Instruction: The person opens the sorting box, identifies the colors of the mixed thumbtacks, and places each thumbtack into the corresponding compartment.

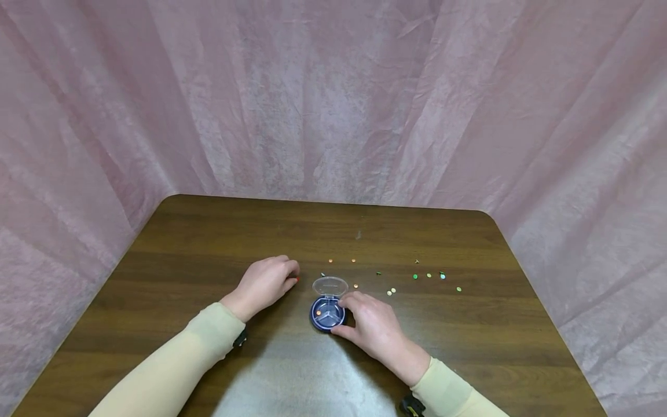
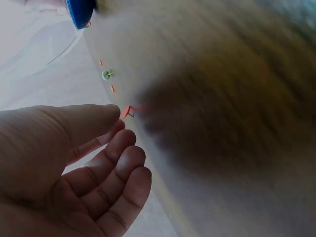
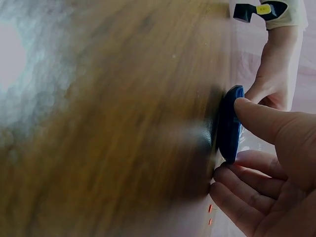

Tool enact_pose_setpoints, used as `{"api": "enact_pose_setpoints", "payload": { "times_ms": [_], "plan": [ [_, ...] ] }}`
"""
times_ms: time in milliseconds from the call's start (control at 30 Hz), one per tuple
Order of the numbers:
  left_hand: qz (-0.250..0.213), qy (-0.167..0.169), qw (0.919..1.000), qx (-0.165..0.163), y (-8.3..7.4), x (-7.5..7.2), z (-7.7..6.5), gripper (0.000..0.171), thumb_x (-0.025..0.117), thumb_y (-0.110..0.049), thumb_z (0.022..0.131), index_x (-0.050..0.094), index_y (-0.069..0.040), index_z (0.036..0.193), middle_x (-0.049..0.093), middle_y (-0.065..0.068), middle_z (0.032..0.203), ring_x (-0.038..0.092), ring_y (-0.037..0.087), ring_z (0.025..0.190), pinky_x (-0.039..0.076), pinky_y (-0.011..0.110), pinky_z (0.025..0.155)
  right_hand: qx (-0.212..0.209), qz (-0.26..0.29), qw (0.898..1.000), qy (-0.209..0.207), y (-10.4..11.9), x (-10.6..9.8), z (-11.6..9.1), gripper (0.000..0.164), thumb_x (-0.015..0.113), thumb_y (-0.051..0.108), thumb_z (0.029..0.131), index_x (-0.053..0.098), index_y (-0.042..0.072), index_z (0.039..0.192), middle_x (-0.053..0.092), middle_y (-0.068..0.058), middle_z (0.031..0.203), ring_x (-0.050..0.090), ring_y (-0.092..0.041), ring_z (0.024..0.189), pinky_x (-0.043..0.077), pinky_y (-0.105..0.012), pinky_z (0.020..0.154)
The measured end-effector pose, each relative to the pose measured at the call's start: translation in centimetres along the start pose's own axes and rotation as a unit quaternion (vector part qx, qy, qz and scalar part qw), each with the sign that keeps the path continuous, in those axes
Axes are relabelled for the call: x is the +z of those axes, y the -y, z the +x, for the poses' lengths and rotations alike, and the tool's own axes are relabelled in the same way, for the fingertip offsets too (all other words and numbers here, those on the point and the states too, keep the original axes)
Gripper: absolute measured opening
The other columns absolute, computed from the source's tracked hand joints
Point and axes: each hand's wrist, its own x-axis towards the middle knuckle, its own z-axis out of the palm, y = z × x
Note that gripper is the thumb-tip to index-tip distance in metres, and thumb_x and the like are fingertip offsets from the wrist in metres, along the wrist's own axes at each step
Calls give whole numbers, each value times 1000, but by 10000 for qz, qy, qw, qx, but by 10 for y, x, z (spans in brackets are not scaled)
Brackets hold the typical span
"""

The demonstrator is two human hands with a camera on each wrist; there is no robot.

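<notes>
A round blue pill case [image 1: 327,314] sits on the table with its clear lid [image 1: 330,285] raised on the far side. Dividers split it into three compartments, and an orange thumbtack [image 1: 318,313] lies in the left one. My right hand [image 1: 376,325] holds the case's right side between thumb and fingers; the blue case [image 3: 230,123] shows edge-on in the right wrist view. To the left, my left hand [image 1: 266,286] is low over the table, fingers loosely bent. A red thumbtack [image 2: 128,111] is right at its thumb tip, its pin visible; contact is unclear.
Several thumbtacks lie scattered beyond and right of the case: orange thumbtacks, including one [image 1: 354,260] at the back, a green thumbtack [image 1: 415,277], and a pale blue thumbtack [image 1: 443,277]. The brown wooden table [image 1: 234,226] ends at a pink curtain [image 1: 333,104].
</notes>
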Motion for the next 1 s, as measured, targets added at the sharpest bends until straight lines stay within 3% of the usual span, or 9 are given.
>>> {"api": "enact_pose_setpoints", "payload": {
  "times_ms": [767, 1000],
  "plan": [
    [80, 242, 9996, -117, 1, 7, 8, 16, 76, -20, 85, 61, -23, 79, 54, -8, 76, 54, 12, 67, 46, 32, 60, 102, 65, 9999, 92, 1, -1, 0, 51, 79, 54, 76, 73, 16, 110, 68, 5, 111, 64, -14, 103, 52, -34, 83],
    [176, 165, 9997, -34, 0, 8, 10, 20, 76, -18, 84, 58, -23, 77, 51, -8, 74, 52, 12, 65, 44, 32, 57, 108, 26, 9999, 105, 1, -1, 0, 52, 79, 55, 76, 73, 16, 110, 68, 4, 112, 64, -14, 104, 52, -34, 84]
  ]
}}
